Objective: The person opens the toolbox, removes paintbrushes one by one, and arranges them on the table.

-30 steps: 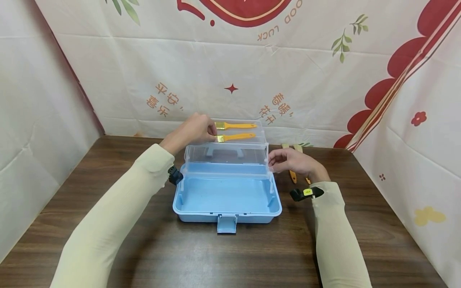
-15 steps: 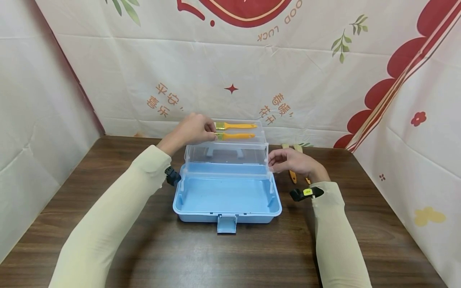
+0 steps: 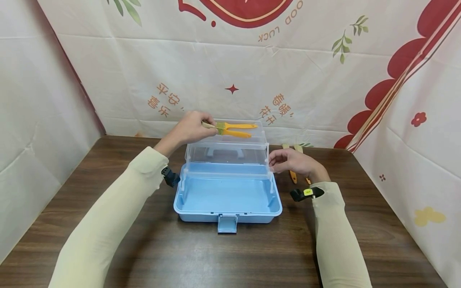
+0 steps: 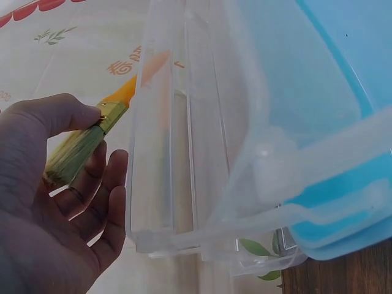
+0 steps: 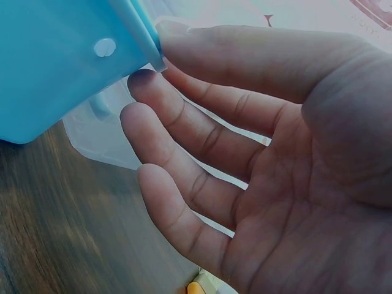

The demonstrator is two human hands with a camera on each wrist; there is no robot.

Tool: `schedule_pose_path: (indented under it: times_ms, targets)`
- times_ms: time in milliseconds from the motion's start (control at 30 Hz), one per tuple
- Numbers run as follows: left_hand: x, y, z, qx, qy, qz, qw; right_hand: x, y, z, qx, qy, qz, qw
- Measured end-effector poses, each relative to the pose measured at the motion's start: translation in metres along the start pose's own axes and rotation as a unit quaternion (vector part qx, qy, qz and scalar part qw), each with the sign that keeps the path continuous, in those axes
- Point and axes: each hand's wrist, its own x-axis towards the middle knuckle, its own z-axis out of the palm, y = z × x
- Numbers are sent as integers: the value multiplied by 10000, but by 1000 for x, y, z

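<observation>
My left hand (image 3: 194,127) pinches a flat paintbrush (image 4: 75,158) near its gold ferrule, thumb against fingers. Its orange handle points right, over the clear upper tray (image 3: 230,141). A second paintbrush (image 3: 246,126) lies in that tray, handle also to the right. Below the clear trays is the open light-blue toolbox (image 3: 227,218), its latch hanging down at the front. At the box's back right, my right hand (image 3: 297,162) holds the rim between thumb and index fingertip, as the right wrist view shows; the other fingers are loosely curved.
Two more brushes (image 3: 293,176) with orange handles lie on the wooden table (image 3: 173,256), partly behind my right hand. A printed white cloth (image 3: 230,68) hangs right behind the toolbox, with more cloth at both sides.
My left hand has taken hold of the lower paintbrush and shifted slightly left and up. That brush now tilts, its ferrule end close to the other brush. The right hand stays put.
</observation>
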Motion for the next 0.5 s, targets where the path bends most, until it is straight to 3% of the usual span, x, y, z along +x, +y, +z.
schedule_pose_path:
  times_ms: [500]
  targets:
    - [-13, 12, -7, -630, 348, 141, 9973, 0, 2, -1, 40, -19, -12, 10000]
